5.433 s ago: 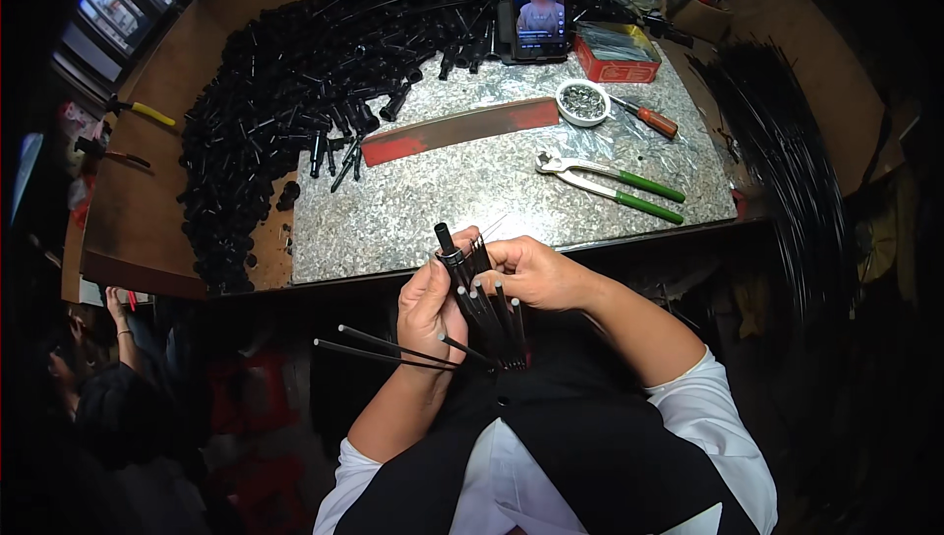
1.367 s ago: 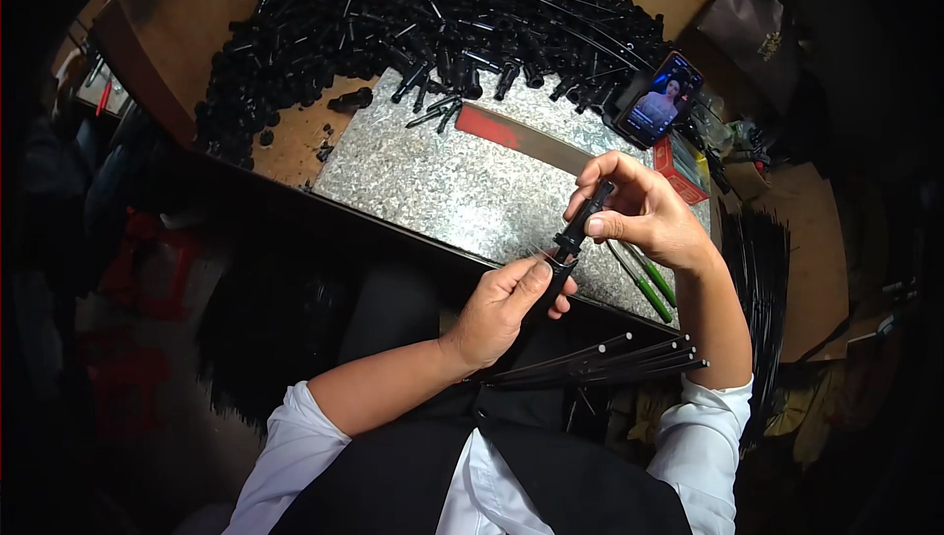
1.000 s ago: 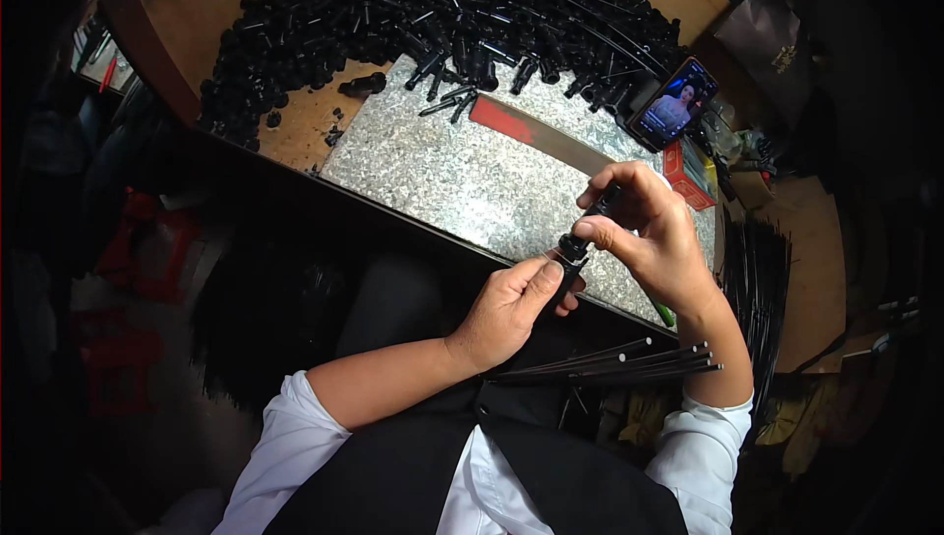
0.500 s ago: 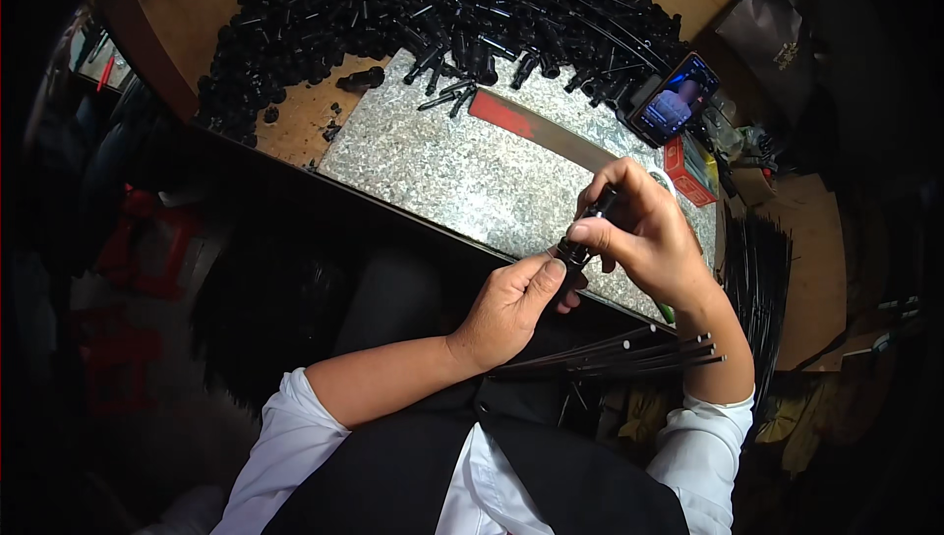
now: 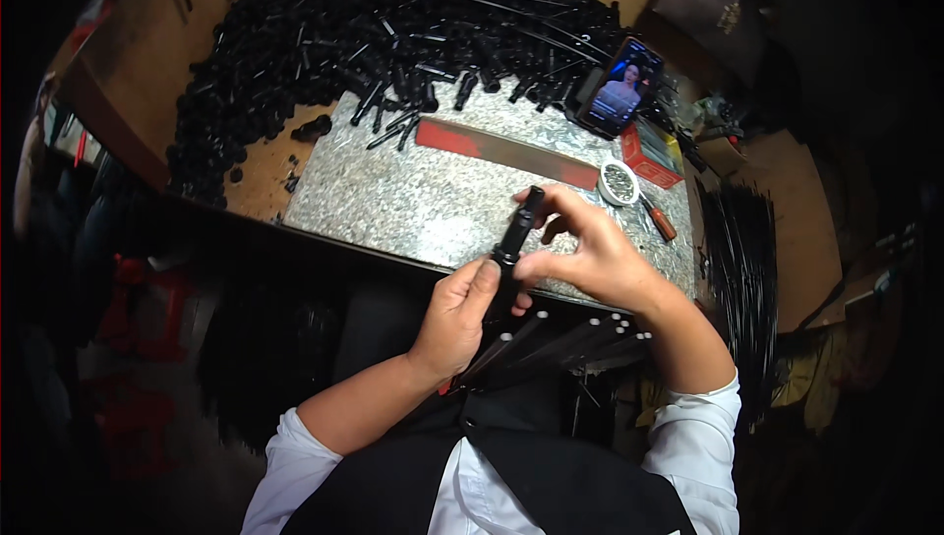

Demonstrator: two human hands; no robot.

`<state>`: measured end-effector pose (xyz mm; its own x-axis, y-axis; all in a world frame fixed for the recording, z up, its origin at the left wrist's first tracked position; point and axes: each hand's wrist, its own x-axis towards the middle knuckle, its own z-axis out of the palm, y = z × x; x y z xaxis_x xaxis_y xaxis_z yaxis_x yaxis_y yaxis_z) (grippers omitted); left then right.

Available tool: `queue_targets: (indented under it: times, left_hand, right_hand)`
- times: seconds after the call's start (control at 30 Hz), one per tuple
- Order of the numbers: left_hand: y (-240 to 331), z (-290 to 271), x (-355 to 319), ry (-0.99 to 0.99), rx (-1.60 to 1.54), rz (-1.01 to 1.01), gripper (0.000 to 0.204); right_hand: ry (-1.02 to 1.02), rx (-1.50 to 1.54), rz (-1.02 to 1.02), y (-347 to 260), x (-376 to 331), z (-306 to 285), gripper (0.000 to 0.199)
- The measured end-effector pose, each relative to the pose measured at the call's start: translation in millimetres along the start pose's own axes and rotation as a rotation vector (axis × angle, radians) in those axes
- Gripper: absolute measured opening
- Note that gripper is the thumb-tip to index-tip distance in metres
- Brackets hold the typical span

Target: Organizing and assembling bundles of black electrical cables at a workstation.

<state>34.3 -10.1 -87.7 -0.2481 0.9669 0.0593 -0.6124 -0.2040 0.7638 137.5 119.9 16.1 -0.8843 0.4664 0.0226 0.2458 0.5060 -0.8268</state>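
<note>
My left hand (image 5: 460, 317) is wrapped round a black tubular part (image 5: 517, 225), which stands tilted with its narrow upper end pointing up and away from me. Its lower end is hidden behind my fingers. My right hand (image 5: 595, 255) is just right of the part, thumb and fingers spread apart; one fingertip is close to the part's top, and I cannot tell if it touches. Below both hands a bunch of thin dark rods (image 5: 580, 340) with pale round tips lies across my lap, slightly blurred.
A speckled stone slab (image 5: 383, 196) bears a red-and-grey bar (image 5: 501, 149), a white tub (image 5: 619, 183) of small metal pieces and an orange-handled screwdriver (image 5: 661, 220). Behind lies a heap of black parts (image 5: 393, 24). A lit phone (image 5: 619, 89) leans near a red box (image 5: 649, 156). Long black rods (image 5: 742, 269) stand right.
My hands and the black part have moved left in the view, which has itself shifted. The right hand's fingers have loosened from the part. The tub and screwdriver have come into sight.
</note>
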Motion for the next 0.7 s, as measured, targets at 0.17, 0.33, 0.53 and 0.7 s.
queue_targets:
  times: [0.17,0.33,0.53,0.7]
  left_hand:
    - [3,1,-2,0.007,-0.039,-0.029,0.035]
    - [9,7,-3,0.032,-0.021,-0.051,0.036]
    - [3,-1,-1,-0.048,0.089,-0.04,0.034]
    - [5,3,-1,-0.052,0.054,-0.03,0.034]
  right_hand:
    - [-0.062,-0.169,-0.119,4,-5,7,0.026]
    - [-0.127,0.1,0.064,-3,-6,6,0.024]
    - [-0.15,0.032,-0.006,-1,-4,0,0.023]
    - [-0.155,-0.076,-0.117,3,-3,-1,0.024]
